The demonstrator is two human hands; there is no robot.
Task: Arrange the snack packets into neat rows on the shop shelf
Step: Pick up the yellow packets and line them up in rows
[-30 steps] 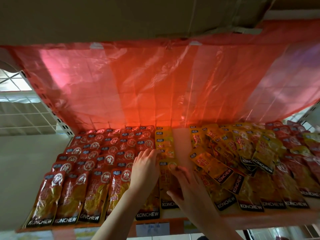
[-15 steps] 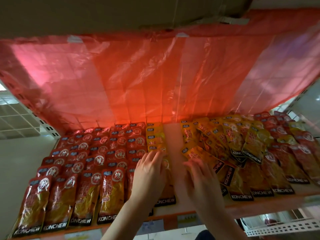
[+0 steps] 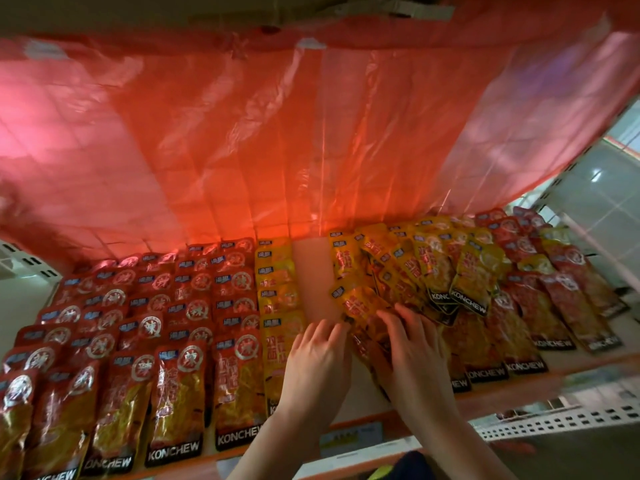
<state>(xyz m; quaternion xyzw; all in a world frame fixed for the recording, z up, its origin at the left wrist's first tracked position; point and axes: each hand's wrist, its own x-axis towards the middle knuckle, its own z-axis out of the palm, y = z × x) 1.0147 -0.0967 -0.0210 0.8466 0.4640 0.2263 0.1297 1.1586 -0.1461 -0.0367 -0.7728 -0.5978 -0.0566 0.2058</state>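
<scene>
On shelf (image 3: 311, 258): both hands' fingers (image 3: 398, 323) spread, touching yellow packet (image 3: 360, 306).

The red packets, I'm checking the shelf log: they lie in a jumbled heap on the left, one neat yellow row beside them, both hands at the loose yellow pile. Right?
Not quite. The head view shows the red packets on the left lying in neat rows, not heaped. The rest holds: one yellow row beside them, left hand and right hand at the loose yellow pile.
</scene>
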